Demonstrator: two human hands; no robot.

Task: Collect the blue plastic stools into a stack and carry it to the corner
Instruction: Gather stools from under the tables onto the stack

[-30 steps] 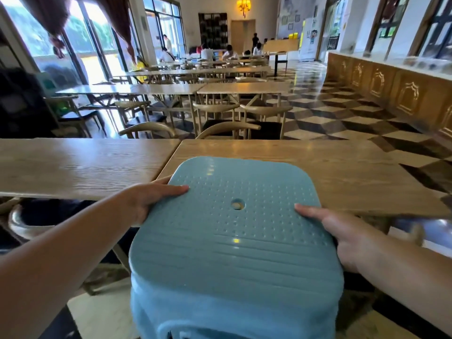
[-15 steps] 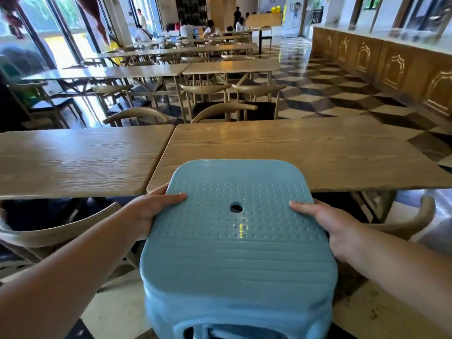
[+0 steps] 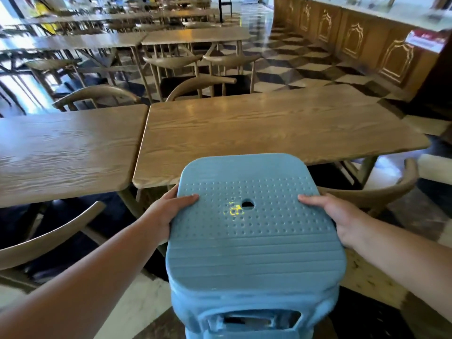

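Stack of blue stools (image 3: 255, 241), occupying the lower centre of the frame. The top seat is showing a square outline with rounded corners, a field of small raised dots over its far half, fine parallel ridges over its near half, and a round hole (image 3: 247, 205) at the middle; a small patch of yellow light is lying just left of that hole. Below the seat, further blue plastic rims and a rectangular side opening are showing, though the number of stools nested there cannot be told.

Behind the stack, two wooden benches (image 3: 269, 128) are standing edge to edge across the middle of the frame, their grain running left to right. Curved-back wooden chairs (image 3: 198, 86) are sitting beyond them, with more benches and chairs receding toward the upper left. A floor (image 3: 293, 64) of dark and pale geometric tiles is running up the centre right, and a wooden panelled counter (image 3: 367, 45) with gold ornament is lining the upper right.

The left hand (image 3: 168, 211) is gripping the left edge of the top seat, thumb lying on the dotted surface and fingers curling under the rim. The right hand (image 3: 335, 216) is gripping the right edge likewise. The stack is sitting between the two hands, its far edge overlapping the near edge of the right-hand bench in the picture.
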